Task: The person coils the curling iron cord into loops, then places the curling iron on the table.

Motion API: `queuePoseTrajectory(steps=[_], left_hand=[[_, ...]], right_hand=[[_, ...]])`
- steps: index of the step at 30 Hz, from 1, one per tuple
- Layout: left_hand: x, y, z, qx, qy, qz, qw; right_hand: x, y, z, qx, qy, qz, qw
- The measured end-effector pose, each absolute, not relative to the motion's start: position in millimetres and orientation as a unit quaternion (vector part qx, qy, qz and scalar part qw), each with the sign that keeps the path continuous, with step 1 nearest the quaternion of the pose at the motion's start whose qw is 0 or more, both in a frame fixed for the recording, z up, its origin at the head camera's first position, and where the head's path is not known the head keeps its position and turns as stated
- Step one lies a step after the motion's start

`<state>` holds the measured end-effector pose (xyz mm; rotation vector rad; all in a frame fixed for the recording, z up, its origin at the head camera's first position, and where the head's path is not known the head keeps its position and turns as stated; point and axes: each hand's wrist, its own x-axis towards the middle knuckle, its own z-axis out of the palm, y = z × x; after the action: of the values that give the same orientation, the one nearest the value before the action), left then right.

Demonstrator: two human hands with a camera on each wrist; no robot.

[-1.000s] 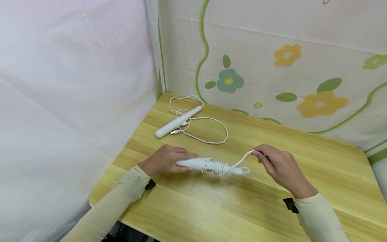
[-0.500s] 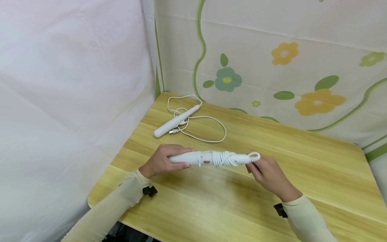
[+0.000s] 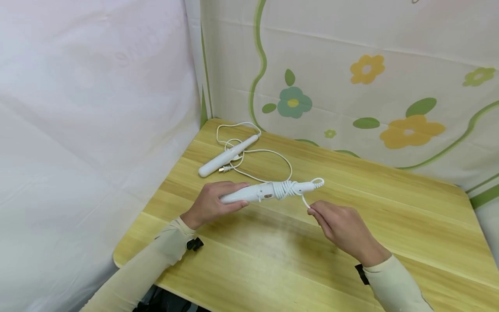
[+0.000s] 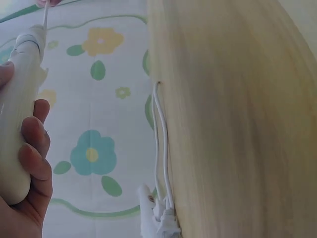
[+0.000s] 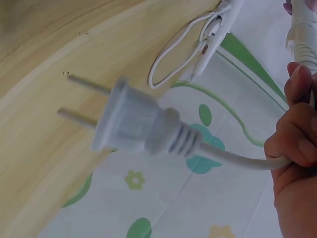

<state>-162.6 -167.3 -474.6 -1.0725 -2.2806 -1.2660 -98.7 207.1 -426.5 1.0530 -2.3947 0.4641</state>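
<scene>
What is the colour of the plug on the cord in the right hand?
The plug is white, with greyish prongs; the right wrist view shows it best.

The left hand's fingers [image 4: 35, 163] curl round the thick, rounded body of a white wand [image 4: 14, 124], with the thumb on the opposite side. Above these fingers, white cord [image 4: 30, 43] is wound about the wand's far part, and one strand runs up to the right hand [image 4: 53, 2], mostly cropped. Right of the fingers are a flowered cloth [image 4: 74, 116], then the table [image 4: 237, 124], with a second white device [image 4: 147, 215] low beside its looped lead [image 4: 164, 131].
</scene>
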Motion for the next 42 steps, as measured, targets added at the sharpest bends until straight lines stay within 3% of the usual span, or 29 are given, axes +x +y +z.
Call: queuePoseTrajectory(steps=[5, 11, 21, 30, 37, 42], left_hand=[[-161.6, -167.1, -474.8, -0.397, -0.825, -0.35, 0.196], [-160.3, -165.4, -474.1, -0.423, -0.833, -0.27, 0.232], [-160.3, -167.3, -475.0, -0.432, -0.842, -0.231, 0.225], [-162.7, -169.2, -477.5, -0.414, -0.855, -0.21, 0.23], [-163.8, -169.7, -477.3, -0.396, -0.866, -0.206, 0.227], [-164.5, -172.3, -478.6, -0.431, -0.856, -0.222, 0.177]], right_hand=[[-96.2, 204.2, -427.0, 0.386, -0.884, 0.138, 0.226], [-92.2, 200.5, -427.4, 0.372, -0.903, 0.133, 0.168], [-96.1, 202.1, -417.8, 0.384, -0.904, 0.108, 0.152], [-94.6, 201.5, -401.8, 0.333, -0.933, 0.102, 0.089], [-95.5, 204.2, -398.0, 0.342, -0.926, 0.122, 0.099], [-104.2, 210.8, -397.5, 0.376, -0.9, 0.141, 0.169]])
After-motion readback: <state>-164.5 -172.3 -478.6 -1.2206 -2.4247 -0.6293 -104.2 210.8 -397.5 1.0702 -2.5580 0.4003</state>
